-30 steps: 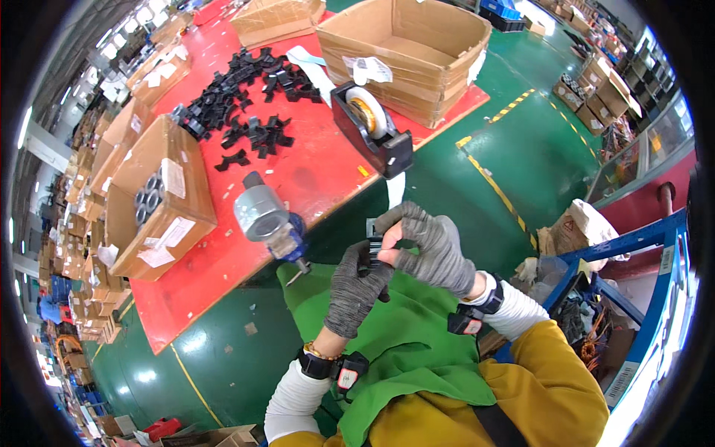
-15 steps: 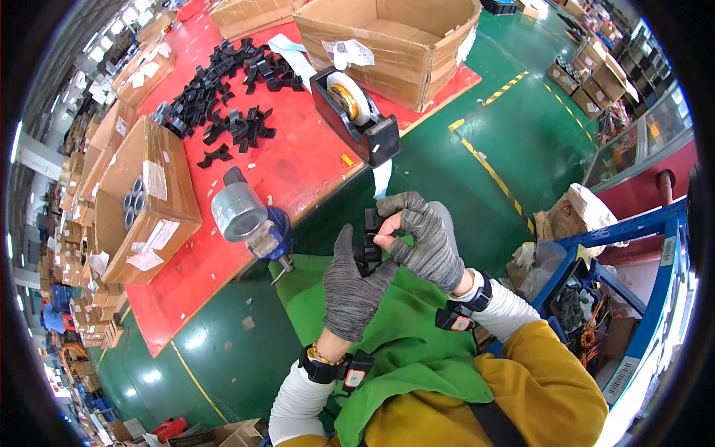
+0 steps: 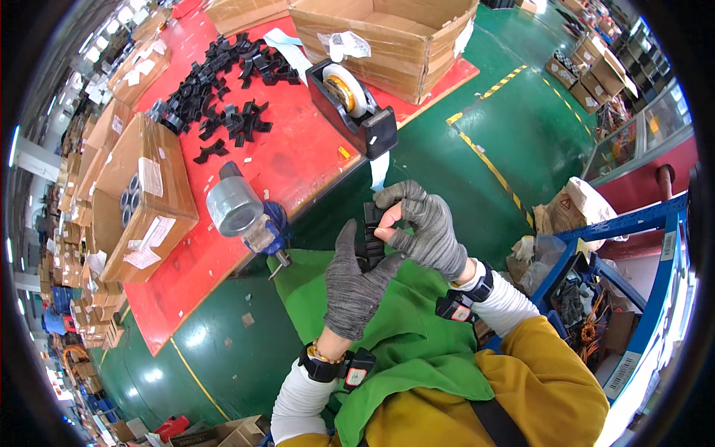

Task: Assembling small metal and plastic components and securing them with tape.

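In front of the green apron, my left hand (image 3: 355, 287) in a grey glove grips a dark ribbed black plastic piece (image 3: 372, 227), its thumb raised along the left side. My right hand (image 3: 428, 235), gloved with bare fingertips, is closed in a pinch against the piece's right side. What its fingertips hold, if anything, is too small to make out. Just above that hand, a pale tape strip (image 3: 380, 171) hangs from the black tape dispenser (image 3: 354, 112) at the table edge.
Many black plastic clips (image 3: 223, 93) are heaped on the red table (image 3: 290, 149). A blue clamp (image 3: 274, 223) with a grey cylinder (image 3: 233, 206) sits at its edge. Cardboard boxes (image 3: 153, 201) stand left and behind. A blue rack (image 3: 655, 298) is at right.
My right hand has shifted slightly, its fingertips still beside the black piece. The view has moved a little; both hands stay in nearly the same place.
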Demonstrator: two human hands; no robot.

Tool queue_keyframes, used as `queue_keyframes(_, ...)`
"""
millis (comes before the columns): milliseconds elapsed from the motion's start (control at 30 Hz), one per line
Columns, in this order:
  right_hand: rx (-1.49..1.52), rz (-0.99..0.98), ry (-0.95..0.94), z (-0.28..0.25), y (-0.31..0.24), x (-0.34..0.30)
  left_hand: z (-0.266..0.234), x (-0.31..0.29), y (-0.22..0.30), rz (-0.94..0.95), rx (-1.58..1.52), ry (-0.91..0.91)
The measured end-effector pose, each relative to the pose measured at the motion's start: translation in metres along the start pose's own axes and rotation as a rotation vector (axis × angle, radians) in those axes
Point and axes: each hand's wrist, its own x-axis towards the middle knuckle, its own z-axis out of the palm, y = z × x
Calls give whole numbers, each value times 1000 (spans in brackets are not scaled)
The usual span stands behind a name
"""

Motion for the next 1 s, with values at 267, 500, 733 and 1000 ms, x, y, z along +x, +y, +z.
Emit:
queue_keyframes(267, -25, -20, 26, 4, 3, -5, 1, -1, 2, 22, -37, -26)
queue_keyframes(500, -97, -143, 126, 6, 12, -7, 8, 1, 2, 95, -154, 8)
queue_keyframes(733, -285, -20, -59, 3, -6, 19, -9, 8, 16, 2, 97, -75)
queue_keyframes(1000, 188, 172, -242, -5, -12, 42, -57, 4, 12, 86, 51, -153)
